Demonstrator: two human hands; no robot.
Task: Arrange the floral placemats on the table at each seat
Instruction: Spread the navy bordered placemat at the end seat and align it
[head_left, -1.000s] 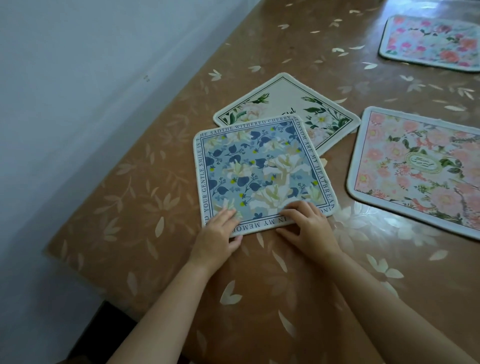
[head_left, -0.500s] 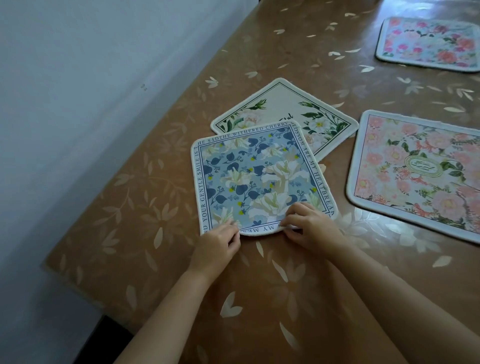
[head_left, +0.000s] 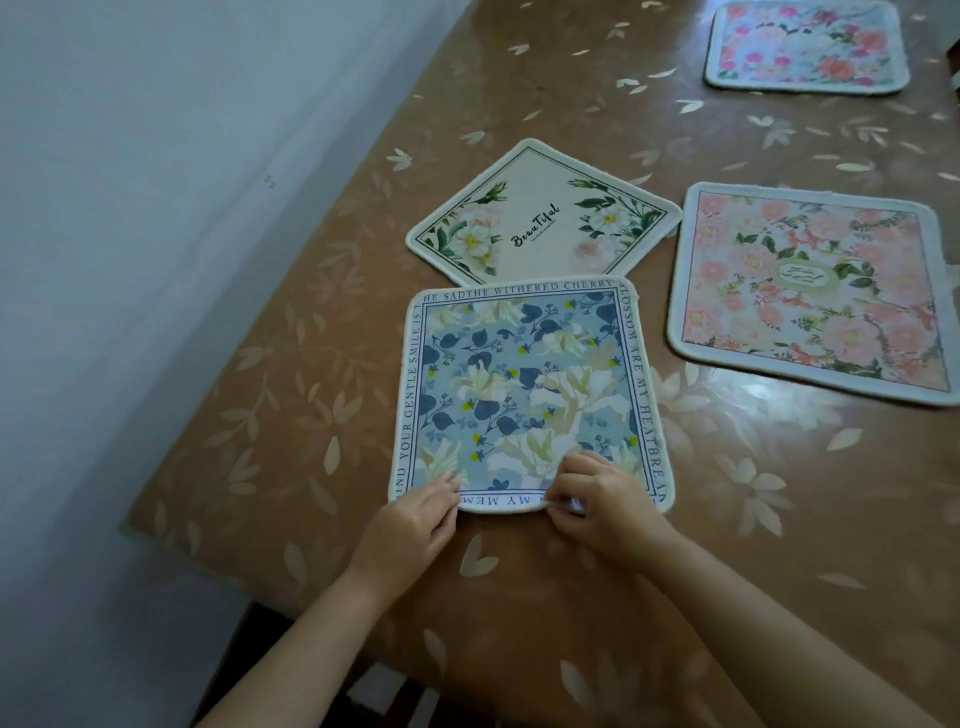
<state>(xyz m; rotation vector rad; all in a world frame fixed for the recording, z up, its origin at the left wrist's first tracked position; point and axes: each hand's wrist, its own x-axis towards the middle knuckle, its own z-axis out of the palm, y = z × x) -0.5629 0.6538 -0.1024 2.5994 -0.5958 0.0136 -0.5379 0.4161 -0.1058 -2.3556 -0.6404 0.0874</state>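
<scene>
Four mats in view, and the one that matters is the blue mat (head_left: 524, 384), lying on the counter (head_left: 311, 389) right in front of the person; big change from a second ago is that it's been dragged back toward them and squared up a bit, so the cream mat (head_left: 540, 218) behind it, which was partly buried under the blue one's far corner, now shows pretty much whole, "Beautiful" lettering and all; the two look like they're only just touching at the blue mat's far edge, though I honestly can't tell if a sliver is still tucked under; left hand (head_left: 415, 525) has its fingers (head_left: 444, 491) curled on the near left corner, right hand (head_left: 608, 501) is pinching the near edge a bit right of the middle, so both sets of fingers are clamped on the blue mat, and the strip of edge between them looks a bit bowed; my read is the blue mat is basically at its seat and just needs letting go and smoothing flat; the cream mat sits cocked like a diamond, so that's probably next to straighten or move; pink mat (head_left: 810, 291) on the right and the far mat (head_left: 805, 47) at top right lie flat, well apart from the hands, and look already placed.
</scene>
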